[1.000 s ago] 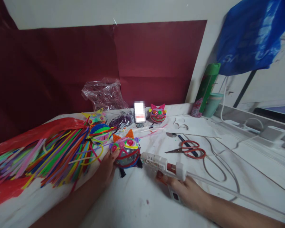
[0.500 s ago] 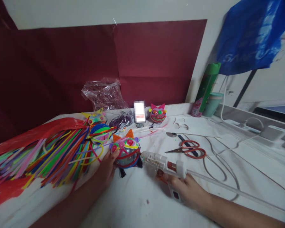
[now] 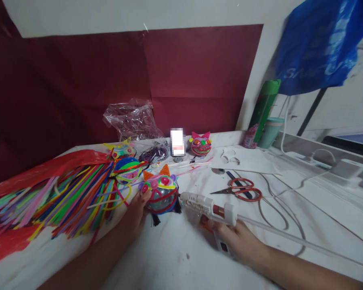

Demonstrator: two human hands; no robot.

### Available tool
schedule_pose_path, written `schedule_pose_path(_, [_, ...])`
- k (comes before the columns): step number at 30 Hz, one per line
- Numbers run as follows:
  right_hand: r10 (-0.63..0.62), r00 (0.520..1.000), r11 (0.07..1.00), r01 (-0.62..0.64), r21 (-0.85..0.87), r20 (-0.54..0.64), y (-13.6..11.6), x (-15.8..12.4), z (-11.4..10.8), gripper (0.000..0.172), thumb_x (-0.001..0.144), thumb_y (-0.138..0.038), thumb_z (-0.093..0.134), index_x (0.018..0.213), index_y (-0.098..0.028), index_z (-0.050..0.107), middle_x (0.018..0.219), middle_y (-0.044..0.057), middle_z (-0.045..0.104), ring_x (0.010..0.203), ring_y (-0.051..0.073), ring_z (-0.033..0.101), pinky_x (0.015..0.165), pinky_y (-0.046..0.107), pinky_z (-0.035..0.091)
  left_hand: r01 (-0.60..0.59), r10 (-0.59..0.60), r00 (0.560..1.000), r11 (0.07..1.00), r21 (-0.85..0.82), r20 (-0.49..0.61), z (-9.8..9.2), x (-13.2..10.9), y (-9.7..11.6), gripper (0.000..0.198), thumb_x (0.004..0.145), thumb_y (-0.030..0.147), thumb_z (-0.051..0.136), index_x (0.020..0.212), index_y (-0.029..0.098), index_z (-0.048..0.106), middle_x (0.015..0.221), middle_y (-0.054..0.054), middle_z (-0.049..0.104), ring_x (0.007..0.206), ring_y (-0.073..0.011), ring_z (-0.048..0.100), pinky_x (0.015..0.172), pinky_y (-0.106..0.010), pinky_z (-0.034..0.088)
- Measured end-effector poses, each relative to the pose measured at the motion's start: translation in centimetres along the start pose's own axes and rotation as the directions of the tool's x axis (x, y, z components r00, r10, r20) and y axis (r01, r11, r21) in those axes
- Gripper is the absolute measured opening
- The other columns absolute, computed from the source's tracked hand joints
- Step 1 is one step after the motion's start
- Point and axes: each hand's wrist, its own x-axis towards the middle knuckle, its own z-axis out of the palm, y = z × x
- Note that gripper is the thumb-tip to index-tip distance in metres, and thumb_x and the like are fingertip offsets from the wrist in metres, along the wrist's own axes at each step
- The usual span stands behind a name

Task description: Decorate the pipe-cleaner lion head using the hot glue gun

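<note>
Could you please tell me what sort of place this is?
Probably a small craft workspace, perhaps at home, though the pictures cannot confirm that. The glue gun, the scissors and the many coloured pipe cleaners suggest it.

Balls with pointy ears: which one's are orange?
The nearest ball, held by the left hand; the pink-eared ball stands farther back, the yellow-eared ball back left.
</note>
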Motion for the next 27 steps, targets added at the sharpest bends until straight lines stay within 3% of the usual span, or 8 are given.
schedule_pose_path(5, [0.031, 0.999, 1.000, -0.031, 0.004, 0.014, -0.3, 0.2, -0.1, 0.039, 0.078, -0.046, 0.042, 0.078, -0.017, 0.067, 0.084, 0.007, 0.071, 0.083, 0.026, 0.064, 0.081, 0.035, 0.052, -0.041, 0.040, 0.998, 0.999, 0.032, 0.051, -0.2, 0.0, 0.1, 0.033, 0.070, 0.035, 0.075, 0.100, 0.023, 0.068, 0.098, -0.007, 0.076, 0.105, -0.0299, 0.068, 0.086, -0.036, 0.057])
schedule_pose_path(12, [-0.003, 1.000, 0.999, 0.004, -0.032, 0.029, 0.1, 0.1, 0.0, 0.038, 0.079, -0.046, 0.042, 0.076, -0.019, 0.068, 0.080, 0.006, 0.069, 0.081, 0.025, 0.063, 0.076, 0.033, 0.053, -0.112, 0.108, 0.993, 0.987, 0.117, 0.041, -2.4, -0.6, 1.1, 0.028, 0.061, 0.022, 0.078, 0.087, 0.027, 0.070, 0.103, -0.007, 0.075, 0.125, -0.0317, 0.056, 0.097, -0.037, 0.052])
schedule_pose_path(17, [-0.024, 0.992, 1.000, 0.024, 0.008, 0.120, -0.4, -0.3, 0.4, 0.039, 0.081, -0.047, 0.043, 0.085, -0.019, 0.070, 0.074, 0.005, 0.067, 0.065, 0.021, 0.060, 0.064, 0.030, 0.054, -0.121, 0.113, 0.992, 0.983, 0.142, 0.063, -1.2, -0.4, 0.5, 0.033, 0.069, 0.032, 0.073, 0.101, 0.027, 0.069, 0.106, -0.008, 0.075, 0.122, -0.0331, 0.058, 0.093, -0.041, 0.055])
schedule_pose_path(20, [-0.054, 0.993, 0.998, 0.056, -0.013, 0.109, -0.5, -0.3, 0.5, 0.039, 0.081, -0.047, 0.043, 0.086, -0.019, 0.070, 0.077, 0.005, 0.069, 0.070, 0.023, 0.062, 0.069, 0.031, 0.054, -0.132, 0.121, 0.988, 0.984, 0.124, 0.092, -0.7, -0.1, 0.3, 0.030, 0.071, 0.031, 0.072, 0.100, 0.026, 0.069, 0.104, -0.008, 0.075, 0.120, -0.0325, 0.059, 0.094, -0.041, 0.054])
schedule_pose_path(27, [0.001, 1.000, 0.999, -0.001, -0.040, -0.005, 0.5, 0.3, 0.2, 0.042, 0.079, -0.049, 0.041, 0.081, -0.018, 0.070, 0.087, 0.008, 0.072, 0.085, 0.027, 0.065, 0.081, 0.035, 0.054, -0.177, 0.164, 0.975, 0.981, 0.083, 0.148, -2.2, -0.4, 1.1, 0.025, 0.070, 0.018, 0.071, 0.093, 0.025, 0.069, 0.105, -0.007, 0.074, 0.125, -0.0303, 0.056, 0.101, -0.039, 0.050])
